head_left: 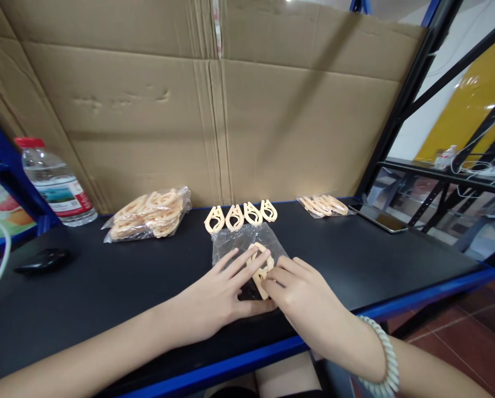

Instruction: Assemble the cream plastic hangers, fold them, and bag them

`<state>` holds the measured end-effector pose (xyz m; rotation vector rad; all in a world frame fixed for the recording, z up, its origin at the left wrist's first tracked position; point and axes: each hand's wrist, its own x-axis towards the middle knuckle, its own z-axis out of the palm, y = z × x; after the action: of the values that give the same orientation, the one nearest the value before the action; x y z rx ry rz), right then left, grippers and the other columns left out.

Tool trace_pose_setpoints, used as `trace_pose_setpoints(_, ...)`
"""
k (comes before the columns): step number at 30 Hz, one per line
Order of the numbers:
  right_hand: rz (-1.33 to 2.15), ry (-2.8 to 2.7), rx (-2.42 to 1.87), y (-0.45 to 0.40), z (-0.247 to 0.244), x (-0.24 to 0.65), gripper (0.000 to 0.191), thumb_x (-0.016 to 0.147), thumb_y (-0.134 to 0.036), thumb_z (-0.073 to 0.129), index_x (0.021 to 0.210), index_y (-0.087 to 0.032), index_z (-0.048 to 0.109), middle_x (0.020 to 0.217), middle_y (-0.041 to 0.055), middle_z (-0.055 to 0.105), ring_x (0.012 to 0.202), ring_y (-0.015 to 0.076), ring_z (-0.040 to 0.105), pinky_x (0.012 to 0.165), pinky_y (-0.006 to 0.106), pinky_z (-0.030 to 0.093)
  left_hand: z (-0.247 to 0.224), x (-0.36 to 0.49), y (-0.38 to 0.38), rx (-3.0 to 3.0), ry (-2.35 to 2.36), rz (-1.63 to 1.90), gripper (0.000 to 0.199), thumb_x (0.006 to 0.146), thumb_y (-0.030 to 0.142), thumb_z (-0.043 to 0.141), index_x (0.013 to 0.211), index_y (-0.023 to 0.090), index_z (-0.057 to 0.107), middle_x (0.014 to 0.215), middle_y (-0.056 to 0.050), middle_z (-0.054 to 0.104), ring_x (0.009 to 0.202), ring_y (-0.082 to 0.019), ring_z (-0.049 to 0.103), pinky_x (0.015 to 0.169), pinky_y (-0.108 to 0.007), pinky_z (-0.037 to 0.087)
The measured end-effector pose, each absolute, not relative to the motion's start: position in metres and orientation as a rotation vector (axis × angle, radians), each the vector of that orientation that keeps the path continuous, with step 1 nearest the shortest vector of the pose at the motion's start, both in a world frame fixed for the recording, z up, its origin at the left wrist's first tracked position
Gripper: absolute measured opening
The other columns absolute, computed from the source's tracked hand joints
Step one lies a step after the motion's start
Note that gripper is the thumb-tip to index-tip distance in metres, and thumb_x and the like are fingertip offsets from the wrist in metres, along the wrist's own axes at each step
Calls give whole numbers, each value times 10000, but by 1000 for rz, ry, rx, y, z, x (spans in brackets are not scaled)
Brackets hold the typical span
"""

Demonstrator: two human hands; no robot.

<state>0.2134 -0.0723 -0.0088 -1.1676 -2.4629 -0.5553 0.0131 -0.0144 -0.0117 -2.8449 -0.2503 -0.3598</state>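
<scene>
A peach plastic folding hanger [254, 255], folded up, lies on a clear plastic bag [230, 241] on the black table in front of me. My left hand [218, 293] rests over the hanger with its fingers spread and stretched across it; the thumb reaches along its near end. From the other side, my right hand [309, 301] has its fingers bent and pinched on the hanger's right edge, partly hiding it. Just beyond the bag, several like hangers [234, 218] stand in a row.
At the back left lies a filled bag of hangers [147, 215], with a flatter bagged set [322, 205] at the back right. A water bottle [60, 190] and black mouse [43, 261] are left; a phone [380, 218] is right. Cardboard [305, 110] walls the back.
</scene>
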Motion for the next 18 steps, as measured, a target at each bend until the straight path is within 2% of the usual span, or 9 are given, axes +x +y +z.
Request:
trace_pose_setpoints(3,-374,-2460,-1123,-77,-7,226,146,870,-76,544,802,-148,651,804,52,676,749,171,559,687,301,460,-9,12,-15,-2813,-221,-352,593,907,69,515,1414,354,395,1569,-185,168,1409,-385,241,1042,-621,344)
trace_pose_setpoints(6,-328,-2314,-1155,-88,4,247,208,891,-59,481,931,-149,664,845,57,677,806,180,555,718,314,459,-7,13,-16,-2731,-159,-456,530,903,38,504,1353,317,483,1495,-159,376,1344,-328,400,1041,-558,385)
trace_pose_setpoints(8,-413,-2255,-1161,-95,14,260,286,894,-32,436,1043,-140,655,935,82,688,868,196,555,758,338,455,-8,14,-16,-2678,-96,-582,390,904,37,501,1216,249,599,1367,-123,544,1253,-277,501,1043,-501,404)
trace_pose_setpoints(10,-447,-2358,-1095,-96,22,267,338,904,-35,418,1144,-153,624,1055,91,683,965,213,543,802,356,447,-10,15,-15,-2666,-58,-706,232,908,66,510,1036,188,660,1223,-101,644,1159,-250,555,1022,-466,429)
trace_pose_setpoints(12,-439,-2534,-994,-92,23,265,356,927,-59,413,1215,-178,586,1163,84,656,1067,222,512,850,368,435,-13,15,-13,-2723,-96,-799,190,902,72,501,959,165,656,1170,-107,655,1122,-248,556,980,-455,457)
trace_pose_setpoints(14,-465,-2667,-926,-83,18,258,328,950,-93,419,1225,-181,576,1197,82,637,1113,227,491,871,375,425,-15,13,-12,-2805,-192,-907,250,880,31,465,992,168,642,1201,-127,618,1136,-253,535,936,-448,478)
trace_pose_setpoints(18,-601,-2754,-910,-68,3,246,230,958,-132,457,1130,-143,608,1038,85,662,1001,223,526,802,369,427,-16,11,-12,-2861,-302,-1040,315,865,14,448,1021,208,641,1221,-123,564,1130,-246,523,886,-417,490)
